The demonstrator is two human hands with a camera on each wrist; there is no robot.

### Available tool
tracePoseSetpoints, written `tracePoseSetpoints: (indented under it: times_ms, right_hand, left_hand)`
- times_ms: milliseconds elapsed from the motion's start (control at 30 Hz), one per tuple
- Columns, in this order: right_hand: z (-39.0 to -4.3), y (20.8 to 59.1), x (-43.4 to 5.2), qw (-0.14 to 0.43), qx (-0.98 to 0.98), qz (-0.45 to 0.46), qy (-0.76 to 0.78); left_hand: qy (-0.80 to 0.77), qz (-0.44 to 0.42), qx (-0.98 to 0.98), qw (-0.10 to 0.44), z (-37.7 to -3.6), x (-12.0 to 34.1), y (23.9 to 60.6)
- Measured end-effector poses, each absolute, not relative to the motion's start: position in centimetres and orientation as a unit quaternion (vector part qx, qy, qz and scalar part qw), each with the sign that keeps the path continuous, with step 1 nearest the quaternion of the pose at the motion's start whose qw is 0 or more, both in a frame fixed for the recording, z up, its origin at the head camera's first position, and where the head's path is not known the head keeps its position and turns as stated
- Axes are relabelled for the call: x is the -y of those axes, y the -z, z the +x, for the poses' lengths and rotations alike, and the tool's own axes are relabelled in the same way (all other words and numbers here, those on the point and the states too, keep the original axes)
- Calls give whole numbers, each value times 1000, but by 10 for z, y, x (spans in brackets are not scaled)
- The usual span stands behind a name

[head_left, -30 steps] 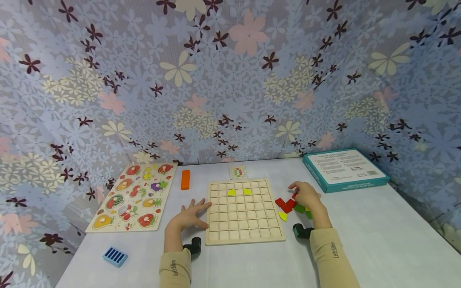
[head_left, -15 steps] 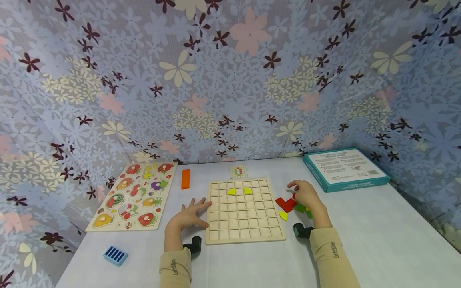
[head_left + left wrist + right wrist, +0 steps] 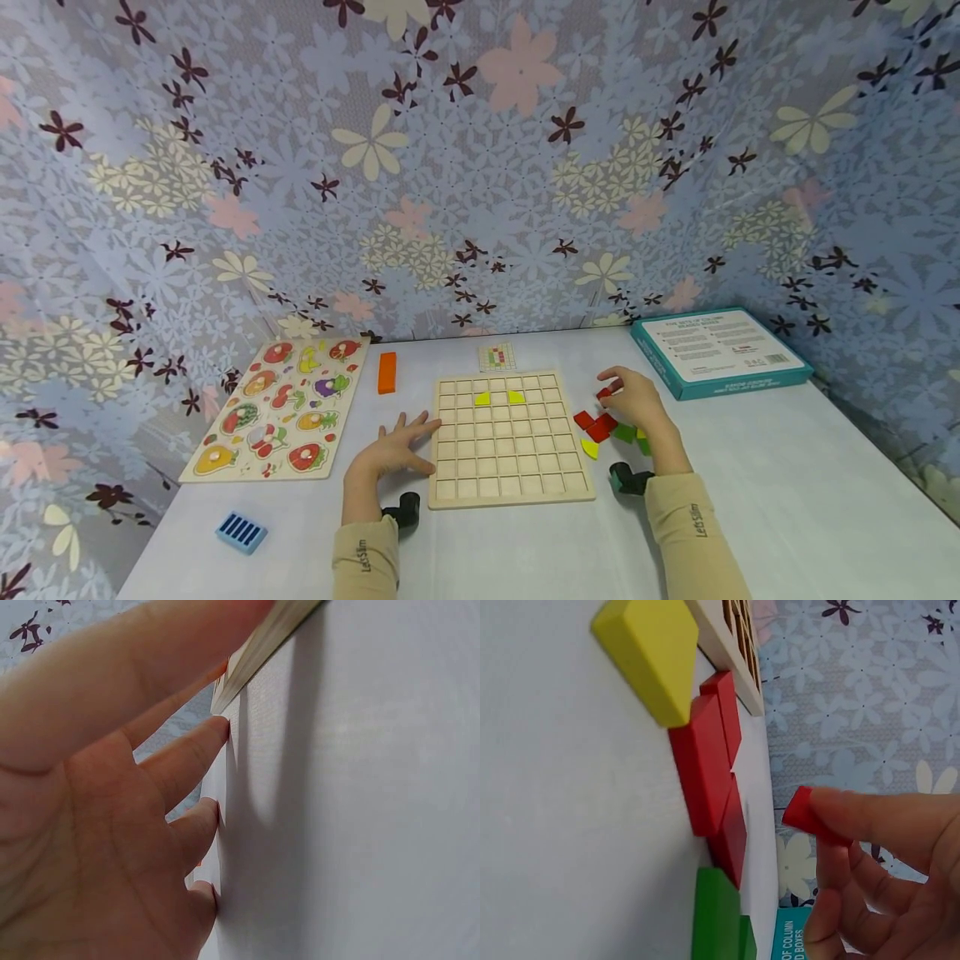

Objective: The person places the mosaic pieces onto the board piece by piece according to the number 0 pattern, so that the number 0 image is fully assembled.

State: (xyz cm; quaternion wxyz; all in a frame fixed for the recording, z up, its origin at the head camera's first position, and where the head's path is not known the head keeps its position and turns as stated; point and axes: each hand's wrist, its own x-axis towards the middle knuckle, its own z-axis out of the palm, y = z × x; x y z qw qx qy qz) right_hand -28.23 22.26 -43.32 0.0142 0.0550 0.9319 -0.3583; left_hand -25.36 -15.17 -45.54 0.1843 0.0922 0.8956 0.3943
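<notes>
Right wrist view alone shows the right hand grip pinching a red piece.

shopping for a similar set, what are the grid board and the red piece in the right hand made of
Grid board: looks like pale unpainted wood, matte, with a raised lattice. Red piece, pinched by the right hand: probably wood under smooth opaque red paint; its sharp edges suggest so, though plastic is possible.

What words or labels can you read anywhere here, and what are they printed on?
"OF COLUMN", "AND BOXES": teal box, its lower edge, cut off by the frame.
"Let'sSlim": left sleeve and right sleeve, small, so the reading is uncertain.
Text on the box top: too small to read.
Pattern card: coloured squares only, no words.
</notes>
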Motion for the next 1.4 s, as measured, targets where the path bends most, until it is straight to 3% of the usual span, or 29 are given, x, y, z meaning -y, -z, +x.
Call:
tracePoseSetpoints:
  times_ms: [667,1400]
  right_hand:
    - [-285,429,-209,-6,-933,39,358]
    - [-292,427,-171,-33,-920,-45,389]
  left_hand:
    - [-383,112,-898,183,-255,152,456]
    - [-376,116,-902,179,-255,153,457]
